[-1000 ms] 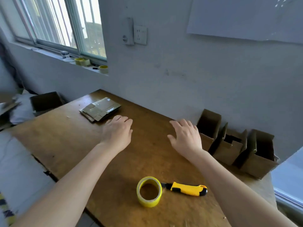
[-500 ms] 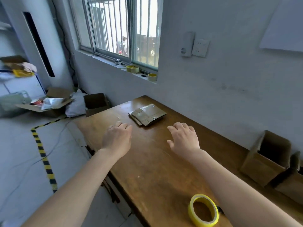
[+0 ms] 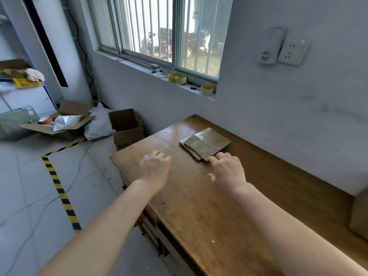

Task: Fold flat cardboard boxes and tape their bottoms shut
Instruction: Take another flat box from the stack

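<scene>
One wide-angle head cam, close in, looks fwd & down across table (image 3: 201, 212) toward window (image 3: 157, 30).

We count one table (image 3: 199, 212) and two hands above it, a left hand (image 3: 154, 172) and a right hand (image 3: 227, 173). There is one stack of flat cardboard boxes (image 3: 207, 143); how many lie in it we cannot tell. We count three tape rolls on the windowsill (image 3: 139, 65): a left roll (image 3: 172, 77), a middle roll (image 3: 180, 79) and a right roll (image 3: 206, 90). Two open cartons are on the floor, a near carton (image 3: 127, 128) and a far carton (image 3: 59, 129). The wall has one socket (image 3: 292, 51).
</scene>
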A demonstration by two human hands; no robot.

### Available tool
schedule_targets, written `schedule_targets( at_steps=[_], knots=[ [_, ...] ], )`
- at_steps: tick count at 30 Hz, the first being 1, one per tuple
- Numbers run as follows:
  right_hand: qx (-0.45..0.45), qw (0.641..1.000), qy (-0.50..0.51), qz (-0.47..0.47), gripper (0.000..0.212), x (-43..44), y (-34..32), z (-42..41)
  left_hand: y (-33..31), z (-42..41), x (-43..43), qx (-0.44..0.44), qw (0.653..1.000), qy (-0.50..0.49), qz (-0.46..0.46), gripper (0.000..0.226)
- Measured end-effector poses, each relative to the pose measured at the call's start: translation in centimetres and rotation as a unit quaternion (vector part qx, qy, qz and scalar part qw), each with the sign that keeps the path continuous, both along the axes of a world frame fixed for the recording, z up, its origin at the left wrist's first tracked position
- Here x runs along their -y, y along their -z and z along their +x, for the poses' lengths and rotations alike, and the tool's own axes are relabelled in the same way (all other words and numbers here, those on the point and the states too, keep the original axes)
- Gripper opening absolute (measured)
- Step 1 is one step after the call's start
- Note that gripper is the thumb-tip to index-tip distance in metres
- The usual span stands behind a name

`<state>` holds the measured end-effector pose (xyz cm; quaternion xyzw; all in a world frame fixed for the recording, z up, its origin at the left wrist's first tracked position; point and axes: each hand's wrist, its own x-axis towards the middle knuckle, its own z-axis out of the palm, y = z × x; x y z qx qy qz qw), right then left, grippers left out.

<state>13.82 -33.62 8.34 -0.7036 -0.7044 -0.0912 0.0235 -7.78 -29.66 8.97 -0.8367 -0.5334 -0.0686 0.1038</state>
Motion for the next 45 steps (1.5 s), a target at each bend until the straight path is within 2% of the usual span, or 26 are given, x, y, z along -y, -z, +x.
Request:
schedule_targets(
  at_steps=[11,24,29,32,35,38,40,41,45],
  knots=[
    [-0.015,0.998,0.046,-0.043,0.04,-10.9,4.4,2.7,4.2,3.6,-12.8,-0.021,0.998,0.033,-0.058,0.023],
    [-0.064,0.971,0.178,-0.144,0.037,-19.4,10.9,5.8,11.0,9.2,-25.7,-0.014,0.979,0.108,-0.17,0.021],
    [-0.116,0.945,0.256,-0.167,0.043,-22.0,13.2,6.1,13.5,11.5,-30.5,0.026,0.965,0.119,-0.234,0.03],
    [-0.185,0.92,0.306,-0.161,0.057,-23.1,14.2,6.0,14.8,12.8,-32.3,0.069,0.949,0.1,-0.29,0.047],
    [-0.283,0.879,0.361,-0.129,0.07,-24.0,14.8,5.6,15.8,13.8,-33.5,0.098,0.938,0.071,-0.325,0.05],
    [-0.388,0.815,0.426,-0.066,0.072,-24.4,15.0,5.3,16.3,14.5,-34.1,0.135,0.935,0.03,-0.326,0.044],
    [-0.433,0.773,0.463,-0.015,0.071,-24.3,14.9,5.3,16.2,14.9,-34.2,0.196,0.91,-0.012,-0.365,0.039],
    [-0.45,0.755,0.477,0.009,0.071,-24.2,14.8,5.4,16.1,15.1,-34.2,0.244,0.883,-0.033,-0.399,0.036],
    [-0.487,0.717,0.494,0.071,0.069,-22.6,14.1,5.3,15.5,15.4,-32.8,0.43,0.743,-0.085,-0.505,0.026]
  ],
)
